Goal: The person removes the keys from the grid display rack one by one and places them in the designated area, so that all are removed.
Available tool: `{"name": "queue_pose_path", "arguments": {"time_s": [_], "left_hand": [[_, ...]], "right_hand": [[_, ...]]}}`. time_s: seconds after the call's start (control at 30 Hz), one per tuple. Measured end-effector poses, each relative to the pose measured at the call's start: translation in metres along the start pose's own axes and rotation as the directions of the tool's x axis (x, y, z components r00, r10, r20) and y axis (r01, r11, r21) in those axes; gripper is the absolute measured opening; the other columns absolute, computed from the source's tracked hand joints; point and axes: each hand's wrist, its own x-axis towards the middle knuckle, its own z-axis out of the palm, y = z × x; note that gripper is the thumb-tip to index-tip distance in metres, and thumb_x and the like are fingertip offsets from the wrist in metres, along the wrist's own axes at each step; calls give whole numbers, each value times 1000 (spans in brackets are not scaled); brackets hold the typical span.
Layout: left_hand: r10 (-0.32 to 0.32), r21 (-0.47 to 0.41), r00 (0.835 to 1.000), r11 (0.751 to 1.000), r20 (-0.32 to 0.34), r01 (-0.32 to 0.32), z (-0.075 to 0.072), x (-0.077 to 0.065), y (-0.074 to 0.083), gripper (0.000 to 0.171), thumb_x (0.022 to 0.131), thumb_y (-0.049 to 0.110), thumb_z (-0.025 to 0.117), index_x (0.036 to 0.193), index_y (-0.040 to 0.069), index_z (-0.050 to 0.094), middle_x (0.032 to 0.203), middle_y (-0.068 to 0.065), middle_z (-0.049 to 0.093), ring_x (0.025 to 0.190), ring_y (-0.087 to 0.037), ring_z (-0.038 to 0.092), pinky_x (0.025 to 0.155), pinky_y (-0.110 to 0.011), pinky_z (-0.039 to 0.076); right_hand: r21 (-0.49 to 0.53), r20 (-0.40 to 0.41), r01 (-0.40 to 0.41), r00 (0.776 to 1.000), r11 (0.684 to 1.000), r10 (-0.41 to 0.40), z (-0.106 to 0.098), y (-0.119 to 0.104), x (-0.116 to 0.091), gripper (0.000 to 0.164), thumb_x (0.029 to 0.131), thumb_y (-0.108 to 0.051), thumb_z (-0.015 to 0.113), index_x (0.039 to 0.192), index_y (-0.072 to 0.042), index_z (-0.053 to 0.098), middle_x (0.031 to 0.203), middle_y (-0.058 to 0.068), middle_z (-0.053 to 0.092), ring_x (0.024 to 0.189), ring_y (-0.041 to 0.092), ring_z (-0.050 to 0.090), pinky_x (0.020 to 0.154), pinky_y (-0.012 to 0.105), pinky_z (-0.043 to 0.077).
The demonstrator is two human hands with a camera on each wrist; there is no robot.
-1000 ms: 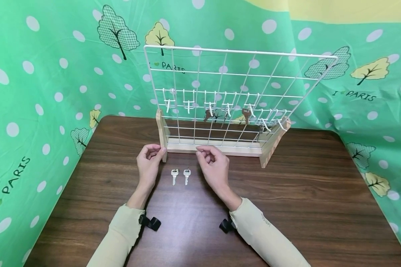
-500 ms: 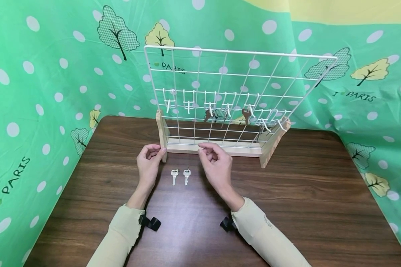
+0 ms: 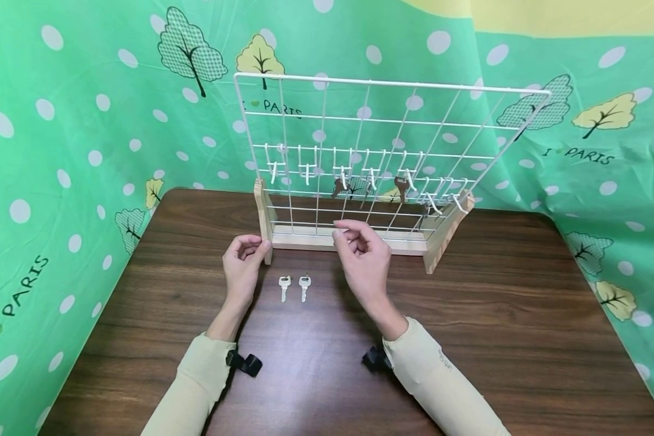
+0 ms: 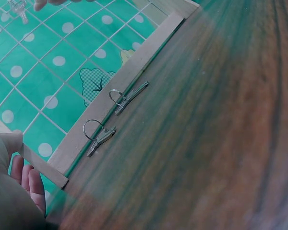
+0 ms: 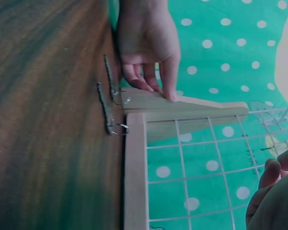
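My left hand (image 3: 242, 261) pinches the front of the left wooden foot (image 3: 263, 218) of a white wire grid rack (image 3: 324, 115). In the right wrist view that left hand (image 5: 149, 48) has its thumb on one side of the foot and fingers on the other. My right hand (image 3: 366, 260) is raised before the rack's lower bar, thumb and forefinger close together, with nothing visible between them. Two silver keys with rings, a left key (image 3: 284, 289) and a right key (image 3: 304, 289), lie on the table between the hands. In the left wrist view the rings (image 4: 92, 129) stand up.
Several white hooks (image 3: 307, 172) line the grid. Dark keys hang near the middle ones, such as a brown key (image 3: 401, 188). The right wooden foot (image 3: 448, 235) stands on the brown table (image 3: 523, 315). Green patterned cloth (image 3: 114, 121) surrounds the table.
My right hand has moved right and slightly up, away from the two keys on the table. The left hand, rack and keys have stayed in place.
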Motion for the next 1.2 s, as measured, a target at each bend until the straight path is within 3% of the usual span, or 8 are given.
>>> {"name": "queue_pose_path", "arguments": {"time_s": [0.3, 0.5, 0.73, 1.2], "left_hand": [[6, -5, 1000, 1000, 1, -6, 0, 0, -1, 21, 93, -12, 80, 108, -18, 66, 91, 6, 73, 84, -6, 68, 80, -17, 55], [1, 1, 1000, 1000, -2, -1, 1, 1, -3, 19, 93, -11, 81, 106, -15, 68, 91, 7, 72, 83, -6, 68, 80, -16, 55], [2, -2, 1000, 1000, -1, -2, 0, 0, -1, 25, 93, -12, 81, 110, -21, 64, 91, 7, 73, 83, -5, 68, 80, -16, 55], [4, -6, 1000, 1000, -4, -4, 0, -1, -1, 24, 93, -14, 80, 109, -21, 64, 91, 7, 72, 83, -5, 68, 80, -16, 56]], "right_hand": [[55, -50, 7, 999, 998, -4, -5, -10, 13, 12, 98, 5, 77, 109, 5, 81, 79, -3, 72, 61, 3, 55, 54, 13, 39], [79, -78, 25, 997, 997, -19, -5, -14, 20, 12, 98, 5, 77, 110, 7, 81, 77, -4, 71, 61, 2, 57, 52, 13, 39], [74, -112, 57, 993, 996, -48, -3, -20, 28, 16, 98, 2, 77, 113, 6, 81, 75, -10, 69, 60, 2, 52, 52, 14, 37], [56, -145, 31, 989, 998, -22, 0, -23, 39, 21, 98, -2, 80, 116, 7, 81, 73, -7, 66, 59, 2, 52, 52, 14, 41]]}}
